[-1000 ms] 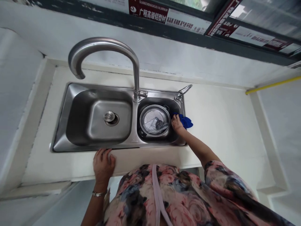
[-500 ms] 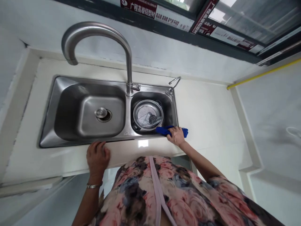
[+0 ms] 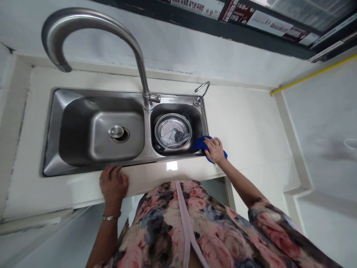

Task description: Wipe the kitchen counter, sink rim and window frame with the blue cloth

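Pressing hand: my right hand (image 3: 214, 149), fingers spread flat on the blue cloth (image 3: 198, 143), not clenched
Cloth: on the sink (image 3: 55, 169) rim's right front corner, partly on the countertop (image 3: 251, 126)
Handling: I judge it soft, light, limp; pinch a bunched fold
Left hand (image 3: 113, 182): fingers loosely bent over the countertop's edge, holding nothing
Sink: smooth steel, round perforated strainer (image 3: 171, 128) inside

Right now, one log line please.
right hand pressing blue cloth on steel sink rim | left hand on white counter edge
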{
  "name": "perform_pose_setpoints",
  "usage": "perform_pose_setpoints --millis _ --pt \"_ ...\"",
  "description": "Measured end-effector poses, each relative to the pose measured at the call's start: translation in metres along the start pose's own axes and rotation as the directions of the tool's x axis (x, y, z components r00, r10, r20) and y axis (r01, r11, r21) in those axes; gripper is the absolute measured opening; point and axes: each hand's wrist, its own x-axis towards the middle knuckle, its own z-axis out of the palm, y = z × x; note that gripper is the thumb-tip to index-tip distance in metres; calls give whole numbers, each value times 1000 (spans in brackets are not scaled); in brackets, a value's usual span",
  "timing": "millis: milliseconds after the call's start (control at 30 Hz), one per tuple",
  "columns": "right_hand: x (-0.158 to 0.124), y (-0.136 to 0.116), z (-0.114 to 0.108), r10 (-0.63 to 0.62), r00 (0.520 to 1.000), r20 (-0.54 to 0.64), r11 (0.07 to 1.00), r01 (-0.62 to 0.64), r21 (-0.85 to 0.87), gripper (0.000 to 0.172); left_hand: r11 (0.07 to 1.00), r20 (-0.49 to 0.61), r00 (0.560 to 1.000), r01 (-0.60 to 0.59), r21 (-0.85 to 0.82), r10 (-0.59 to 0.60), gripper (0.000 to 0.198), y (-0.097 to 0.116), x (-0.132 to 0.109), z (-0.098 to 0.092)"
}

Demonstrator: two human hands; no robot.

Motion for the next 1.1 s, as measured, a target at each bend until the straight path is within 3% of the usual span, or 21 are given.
perform_pose_setpoints --millis 67,167,267,367,467,567,800,933,1100 --pt "28 13 -11 -26 1000 -8 999 26 -21 62 1000 -2 1000 24 -15 -24 32 1 0 0" --pt "71 24 -25 51 995 -88 998 -53 -17 60 999 16 999 51 -19 -51 31 1 0 1" --pt "106 20 -30 200 958 -205 980 -192 60 57 999 15 999 46 -5 -45 31 0 0 2" --pt "116 7 -23 317 908 -272 946 -283 160 57 999 1 999 32 4 -32 31 -2 0 3" --pt "92 -1 -4 217 922 -322 967 -158 200 56 1000 -3 1000 13 9 -13 32 -4 1 3" --pt "49 -2 19 104 928 -359 969 -14 246 51 1000 10 1000 14 -4 -14 33 -5 1 4" --pt "-30 -18 56 177 888 -424 922 2 388 43 998 21 999 46 -50 -45 36 -4 0 5" --pt "-43 -57 62 179 907 -382 891 15 454 44 1000 -3 1000 8 -8 -8 34 -1 0 4" --pt "-32 -129 51 18 912 -410 869 189 458 47 1000 7 1000 28 -14 -28 33 4 1 2"
